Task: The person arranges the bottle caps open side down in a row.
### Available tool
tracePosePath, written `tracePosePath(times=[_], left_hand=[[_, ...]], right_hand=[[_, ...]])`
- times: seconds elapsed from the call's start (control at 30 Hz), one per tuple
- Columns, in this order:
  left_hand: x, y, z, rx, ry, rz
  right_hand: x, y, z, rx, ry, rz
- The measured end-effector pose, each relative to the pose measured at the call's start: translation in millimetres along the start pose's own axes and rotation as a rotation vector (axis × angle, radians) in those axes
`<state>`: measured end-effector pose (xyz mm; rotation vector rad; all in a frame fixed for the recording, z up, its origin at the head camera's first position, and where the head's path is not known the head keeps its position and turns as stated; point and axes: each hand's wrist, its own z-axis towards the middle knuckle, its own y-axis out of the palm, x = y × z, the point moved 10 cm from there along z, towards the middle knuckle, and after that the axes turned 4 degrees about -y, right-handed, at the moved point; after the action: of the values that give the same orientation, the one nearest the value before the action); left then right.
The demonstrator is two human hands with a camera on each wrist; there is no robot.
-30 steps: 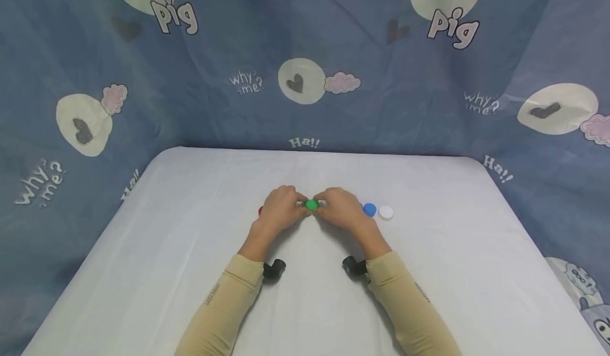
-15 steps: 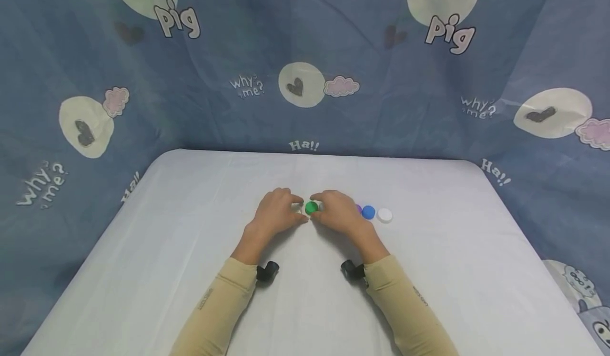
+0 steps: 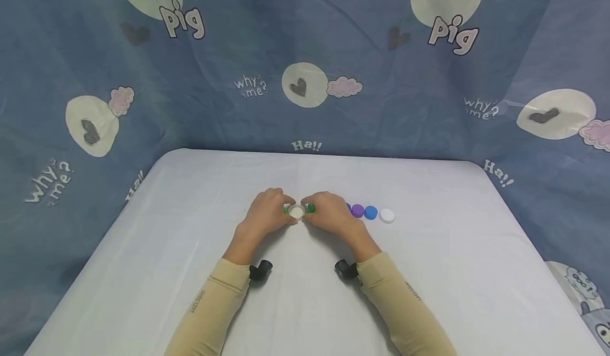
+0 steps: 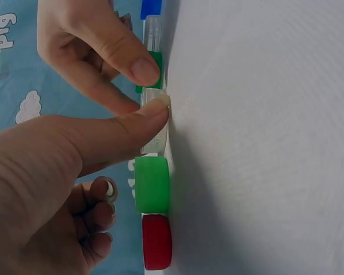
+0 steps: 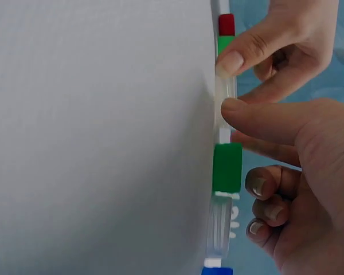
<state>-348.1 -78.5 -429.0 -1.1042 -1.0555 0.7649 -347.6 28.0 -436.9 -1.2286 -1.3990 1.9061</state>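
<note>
A clear round cap (image 3: 296,212) lies in a row of small caps on the white table. My left hand (image 3: 268,207) pinches its left side between thumb and finger. From the right side my right hand (image 3: 329,210) pinches the same cap, its thumb (image 5: 234,105) at the near edge. A dark green cap (image 5: 227,168) stands just right of the clear one, partly under my right hand in the head view. To the left come a light green cap (image 4: 152,184) and a red cap (image 4: 157,242), mostly hidden by my left hand from above.
Right of my right hand the row runs on with a purple cap (image 3: 357,211), a blue cap (image 3: 370,212) and a white cap (image 3: 387,216). Another clear cap (image 5: 219,226) follows the dark green one. A blue printed cloth (image 3: 305,123) hangs behind the table.
Both hands have moved left from the dark green cap to the clear cap. The fingers let go of the green cap, parted, and closed in again. The purple cap has come into fuller view.
</note>
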Motion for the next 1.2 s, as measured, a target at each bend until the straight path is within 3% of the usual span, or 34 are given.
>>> tracePosePath(times=[0.37,0.73,1.2], left_hand=[[-3.1,3.5,1.9,-0.030,-0.001,-0.044],[4.3,-4.0,1.5,-0.028,0.046,-0.053],[12.2,-18.7,0.2,0.092,0.128,-0.049]], right_hand=[[0,10,4,-0.027,0.017,0.034],[3,2,0,0.026,-0.006,0.131],[17,0,-4,0.042,0.057,0.275]])
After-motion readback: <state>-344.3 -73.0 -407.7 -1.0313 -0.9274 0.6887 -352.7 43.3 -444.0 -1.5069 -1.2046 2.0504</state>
